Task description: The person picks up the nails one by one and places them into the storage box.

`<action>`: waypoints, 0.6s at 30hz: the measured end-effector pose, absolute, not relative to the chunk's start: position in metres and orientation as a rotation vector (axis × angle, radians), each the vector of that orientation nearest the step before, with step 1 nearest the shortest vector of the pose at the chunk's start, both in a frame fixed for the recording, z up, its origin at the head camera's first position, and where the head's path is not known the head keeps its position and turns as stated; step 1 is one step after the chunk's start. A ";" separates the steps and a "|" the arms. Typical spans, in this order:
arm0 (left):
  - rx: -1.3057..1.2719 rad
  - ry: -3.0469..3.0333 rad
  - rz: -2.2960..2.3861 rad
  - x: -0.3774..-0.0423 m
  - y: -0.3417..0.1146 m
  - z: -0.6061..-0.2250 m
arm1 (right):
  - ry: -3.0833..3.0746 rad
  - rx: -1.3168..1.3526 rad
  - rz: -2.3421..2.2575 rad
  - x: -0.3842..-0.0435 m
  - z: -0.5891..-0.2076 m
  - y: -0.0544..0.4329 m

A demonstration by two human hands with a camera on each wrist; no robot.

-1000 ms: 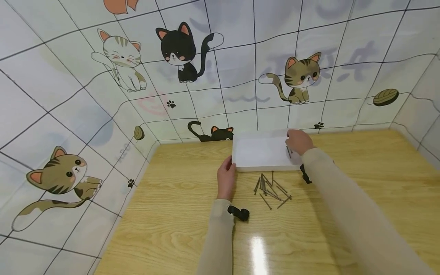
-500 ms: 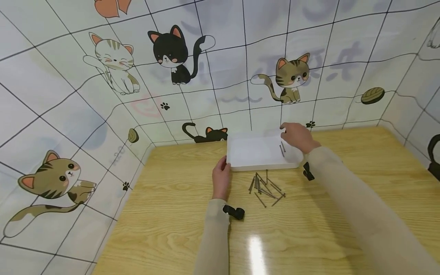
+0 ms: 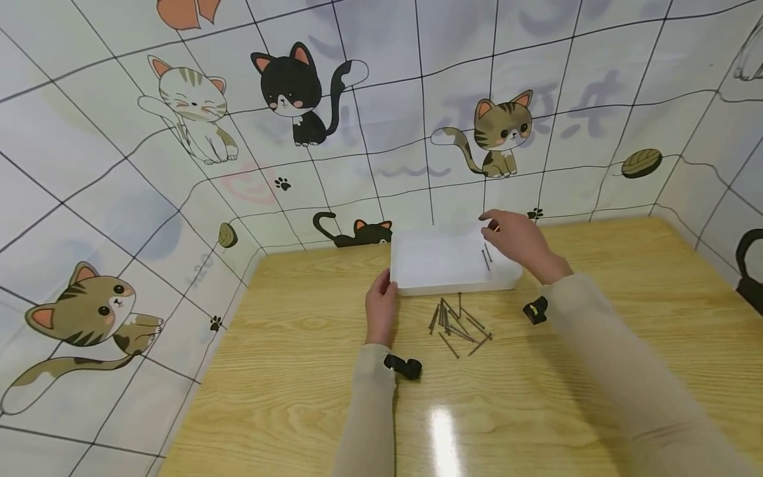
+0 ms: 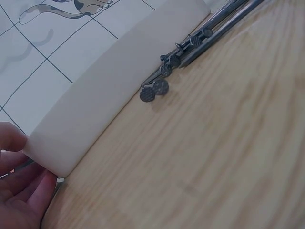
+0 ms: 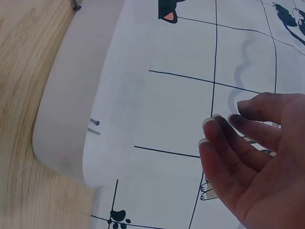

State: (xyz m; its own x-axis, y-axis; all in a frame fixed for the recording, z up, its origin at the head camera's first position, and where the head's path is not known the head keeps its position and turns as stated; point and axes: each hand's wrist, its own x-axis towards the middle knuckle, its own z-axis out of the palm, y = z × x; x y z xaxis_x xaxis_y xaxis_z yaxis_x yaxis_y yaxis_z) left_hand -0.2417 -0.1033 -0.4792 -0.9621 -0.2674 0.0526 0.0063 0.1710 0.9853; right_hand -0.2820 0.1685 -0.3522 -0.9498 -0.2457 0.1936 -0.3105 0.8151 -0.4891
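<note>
A shallow white tray (image 3: 441,262) stands at the back of the table, two nails (image 3: 487,257) lying inside near its right end. My left hand (image 3: 380,308) grips the tray's front left corner; the left wrist view shows its fingers (image 4: 40,191) about that corner. Above the tray's right end is my right hand (image 3: 515,242), fingers loosely bent and apart, holding nothing, as the right wrist view also shows. In front of the tray a loose pile of several nails (image 3: 456,328) lies on the wood, heads (image 4: 155,89) visible in the left wrist view.
The wooden table (image 3: 286,371) meets a wall (image 3: 393,132) printed with cats and grid lines close behind the tray. A black curved object (image 3: 752,271) is partly in view at the right edge.
My right hand has let go of a nail, which now lies in the tray, and has opened and drawn slightly back to the right. My left hand stays at the tray corner.
</note>
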 end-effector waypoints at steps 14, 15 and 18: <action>0.247 -2.217 -1.873 -0.243 -0.104 -0.480 | -2.818 0.424 0.926 -0.248 -0.368 0.164; 0.247 -2.215 -1.876 -0.243 -0.103 -0.480 | -2.816 0.427 0.948 -0.244 -0.369 0.164; 0.241 -2.201 -1.892 -0.243 -0.102 -0.479 | -2.829 0.434 1.000 -0.235 -0.372 0.166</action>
